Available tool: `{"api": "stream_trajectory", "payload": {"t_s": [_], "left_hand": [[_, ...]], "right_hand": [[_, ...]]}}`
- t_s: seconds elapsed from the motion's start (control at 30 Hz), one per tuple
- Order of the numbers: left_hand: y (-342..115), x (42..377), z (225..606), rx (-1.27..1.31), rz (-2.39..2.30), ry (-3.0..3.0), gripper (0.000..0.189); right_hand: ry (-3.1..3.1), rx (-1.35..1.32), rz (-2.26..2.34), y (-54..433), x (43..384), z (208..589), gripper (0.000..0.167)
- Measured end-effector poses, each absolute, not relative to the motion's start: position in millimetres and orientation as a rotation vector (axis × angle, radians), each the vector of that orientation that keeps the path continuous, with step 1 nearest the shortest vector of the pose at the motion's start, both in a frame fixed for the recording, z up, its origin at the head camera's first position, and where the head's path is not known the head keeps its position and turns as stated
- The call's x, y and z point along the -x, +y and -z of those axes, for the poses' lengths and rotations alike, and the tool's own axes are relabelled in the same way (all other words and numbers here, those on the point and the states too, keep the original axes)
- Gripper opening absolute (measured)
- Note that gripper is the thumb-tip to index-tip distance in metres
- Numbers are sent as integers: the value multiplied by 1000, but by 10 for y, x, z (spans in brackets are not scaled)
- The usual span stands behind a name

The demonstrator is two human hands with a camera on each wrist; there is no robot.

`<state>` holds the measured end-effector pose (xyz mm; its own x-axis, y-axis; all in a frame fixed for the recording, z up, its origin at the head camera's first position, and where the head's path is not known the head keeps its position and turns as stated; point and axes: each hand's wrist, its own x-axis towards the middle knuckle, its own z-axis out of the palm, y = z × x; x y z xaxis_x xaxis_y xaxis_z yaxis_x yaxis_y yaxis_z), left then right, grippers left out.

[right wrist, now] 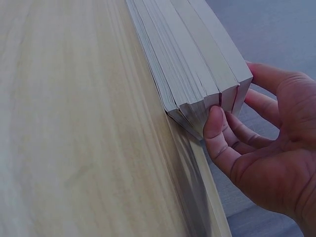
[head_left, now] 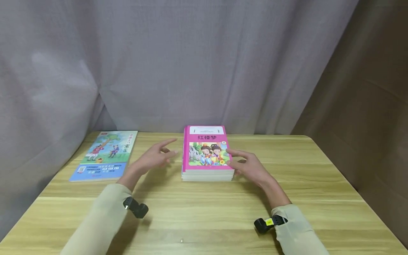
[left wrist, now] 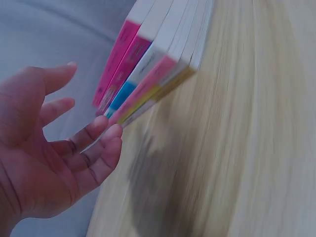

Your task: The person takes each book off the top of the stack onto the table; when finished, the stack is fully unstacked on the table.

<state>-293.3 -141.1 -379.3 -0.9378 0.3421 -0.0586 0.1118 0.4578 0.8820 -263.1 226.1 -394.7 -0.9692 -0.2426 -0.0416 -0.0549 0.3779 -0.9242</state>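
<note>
A stack of several books (head_left: 207, 137) stands at the middle back of the table, topped by a pink cover with two cartoon figures. My left hand (head_left: 156, 156) hovers just left of it, fingers spread, holding nothing. In the left wrist view that hand (left wrist: 64, 143) is beside pink, blue and yellow spines (left wrist: 133, 81), fingertips close to them. My right hand (head_left: 251, 168) is at the stack's right side, fingers loosely bent. The right wrist view puts this hand's fingertips (right wrist: 215, 121) right at the page edges (right wrist: 182, 54) near a corner.
Flat on the left of the wooden table (head_left: 204, 209) lies a green and blue picture book (head_left: 105, 156), its lettering upside down. A grey curtain (head_left: 178, 63) hangs behind the table's back edge. Black cameras (head_left: 135, 208) are strapped over both sleeves.
</note>
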Motion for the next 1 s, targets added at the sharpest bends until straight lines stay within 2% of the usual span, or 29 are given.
{"api": "stream_trajectory", "payload": {"t_s": [0.33, 1.0], "left_hand": [[-1023, 3000, 3795, -473, -1425, 2428, 76], [-856, 3004, 3880, -417, -1393, 2481, 78]], "right_hand": [[2462, 282, 1652, 2267, 2631, 3949, 63], [2441, 323, 1690, 2268, 2631, 3941, 62]]}}
